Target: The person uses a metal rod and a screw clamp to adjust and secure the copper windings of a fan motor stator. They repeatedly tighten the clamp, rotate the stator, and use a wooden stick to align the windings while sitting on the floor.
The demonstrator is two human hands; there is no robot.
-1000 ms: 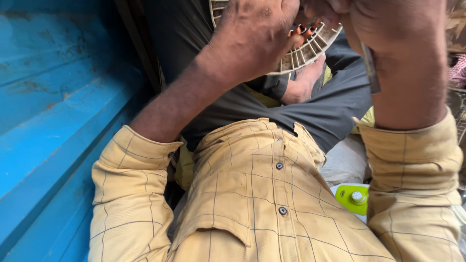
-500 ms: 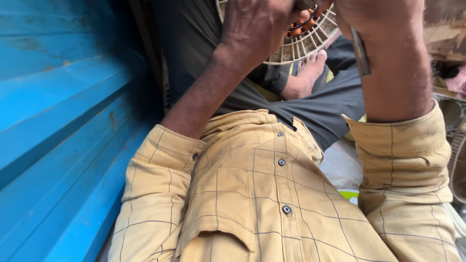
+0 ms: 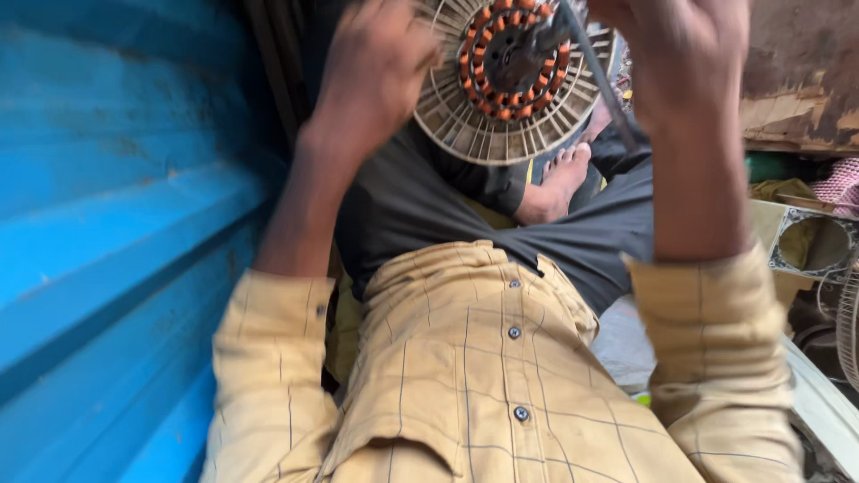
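Note:
My left hand (image 3: 380, 67) grips the left rim of a round pale fan motor (image 3: 514, 76) with a ring of orange copper windings at its middle. My right hand (image 3: 684, 58) is raised at the upper right, closed on a thin grey metal tool (image 3: 599, 80) whose tip reaches the motor's centre. Both forearms come out of yellow checked shirt sleeves. The motor is held up above my lap and dark trousers (image 3: 429, 210). My bare foot (image 3: 557, 186) shows just below the motor.
A blue corrugated metal wall (image 3: 116, 233) fills the left side. At the right stand a worn wooden surface (image 3: 801, 80), a pale square housing with a round hole (image 3: 810, 243) and part of a wire fan guard (image 3: 848, 326).
The view has tilted so the whole motor with its copper windings shows. My hands stay on the motor and the tool; the tool tip now sits at the motor's centre.

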